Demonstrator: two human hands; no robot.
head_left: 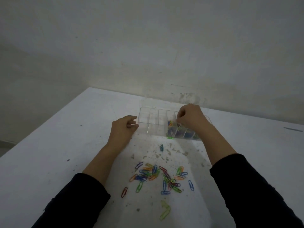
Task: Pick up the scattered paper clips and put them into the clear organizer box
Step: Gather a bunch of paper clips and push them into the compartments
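A clear organizer box (153, 119) with several compartments lies on the white table; its right compartments hold coloured paper clips (171, 124). My right hand (190, 117) hovers over those right compartments, fingers pinched together; whether a clip is between them I cannot tell. My left hand (123, 129) rests against the box's left end, fingers curled, holding nothing visible. A scatter of coloured paper clips (156, 175) lies on the table between my forearms. A single teal clip (161, 147) lies closer to the box, and a green clip (170, 137) touches its front wall.
The white table (65, 145) is stained and speckled near the clips. Its far edge meets a plain wall behind the box, and the left edge runs diagonally. Two yellow-green clips (165, 209) lie near the front. A red clip (124, 192) lies apart on the left.
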